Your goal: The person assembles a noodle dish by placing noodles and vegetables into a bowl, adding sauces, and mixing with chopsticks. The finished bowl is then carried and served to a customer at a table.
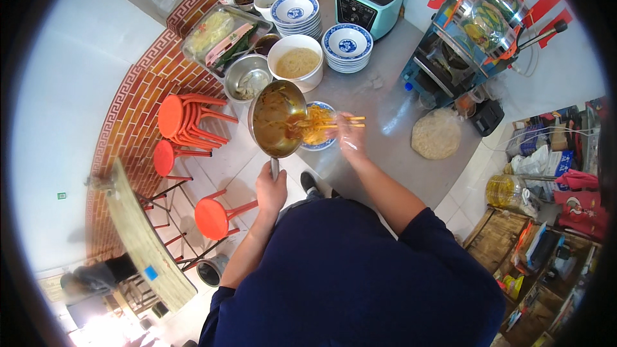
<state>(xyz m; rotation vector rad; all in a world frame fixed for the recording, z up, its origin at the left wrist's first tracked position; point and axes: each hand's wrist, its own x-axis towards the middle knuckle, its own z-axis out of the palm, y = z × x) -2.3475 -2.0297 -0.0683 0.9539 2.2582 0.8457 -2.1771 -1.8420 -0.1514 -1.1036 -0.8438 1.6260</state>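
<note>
My left hand point(271, 187) grips the handle of a metal saucepan point(274, 125), which is tilted over a blue-and-white bowl point(324, 146). Orange-sauced food point(314, 127), possibly noodles, lies in the bowl and at the pan's lip. In my right hand point(348, 136), which wears a thin clear plastic glove, is a pair of chopsticks point(357, 122), their tips at the food by the pan's lip. Directly beyond the pan stands a white tub point(295, 60) of pale food in liquid, with a steel bowl point(247, 77) to its left.
Stacked blue-and-white bowls point(347, 48), a turquoise blender point(370, 2) and a covered tray point(219, 33) stand at the back of the steel table point(385, 154). Rightward are a bagged pale mass point(436, 134) and a rack with pots point(487, 24). Red stools point(212, 217) stand on the floor at left.
</note>
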